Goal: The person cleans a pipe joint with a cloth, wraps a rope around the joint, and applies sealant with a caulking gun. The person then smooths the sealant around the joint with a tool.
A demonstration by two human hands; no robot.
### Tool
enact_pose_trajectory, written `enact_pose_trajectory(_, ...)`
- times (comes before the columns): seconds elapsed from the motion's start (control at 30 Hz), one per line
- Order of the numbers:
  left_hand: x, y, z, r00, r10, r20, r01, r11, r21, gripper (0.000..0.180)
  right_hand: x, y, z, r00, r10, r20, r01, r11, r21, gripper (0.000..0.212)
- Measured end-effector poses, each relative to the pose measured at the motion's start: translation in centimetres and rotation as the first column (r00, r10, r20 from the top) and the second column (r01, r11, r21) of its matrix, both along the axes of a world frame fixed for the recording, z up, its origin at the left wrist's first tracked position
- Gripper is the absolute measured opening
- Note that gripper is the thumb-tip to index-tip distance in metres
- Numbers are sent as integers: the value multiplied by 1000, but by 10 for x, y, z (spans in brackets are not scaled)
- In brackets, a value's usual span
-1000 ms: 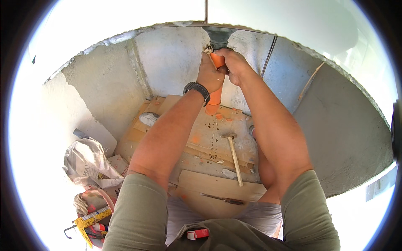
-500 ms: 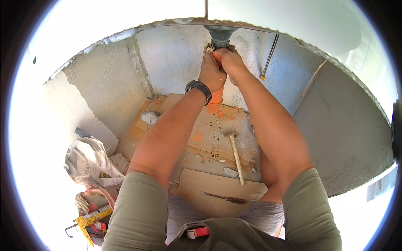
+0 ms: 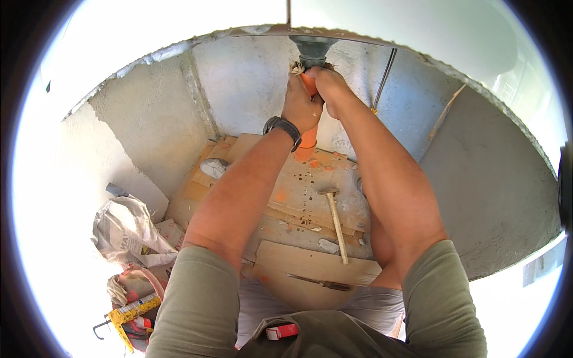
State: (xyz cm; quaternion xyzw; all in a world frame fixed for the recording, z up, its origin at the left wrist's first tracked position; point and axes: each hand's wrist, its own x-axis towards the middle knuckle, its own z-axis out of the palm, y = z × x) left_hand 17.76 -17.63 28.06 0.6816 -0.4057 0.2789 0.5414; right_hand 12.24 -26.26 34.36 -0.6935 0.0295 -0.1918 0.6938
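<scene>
An orange plastic pipe stands upright under a grey drain fitting at the top of a concrete niche. My left hand, with a black wristwatch on the wrist, grips the pipe near its top. My right hand is closed around the same pipe just below the grey fitting. A tuft of fibre sticks out by the joint. The pipe's upper part is hidden by both hands.
A hammer with a wooden handle lies on the boards below. A chisel-like tool lies nearer me. At the left sit a crumpled bag and a yellow caulking gun. Concrete walls close in on three sides.
Both hands have slid a little upward on the orange pipe toward the grey fitting. Everything on the boards stays in place.
</scene>
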Motion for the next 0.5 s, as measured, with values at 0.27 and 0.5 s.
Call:
enact_pose_trajectory(0.27, -21, 6, -9, 993, 84, 81, -85, 996, 3, 71, -23, -5, -2, 984, 82, 161, -88, 996, 30, 48)
enact_pose_trajectory(0.5, -14, 6, -9, 952, 138, 273, -172, 979, 106, 66, -39, 31, -6, 831, -323, 453, 506, 778, -372, 43)
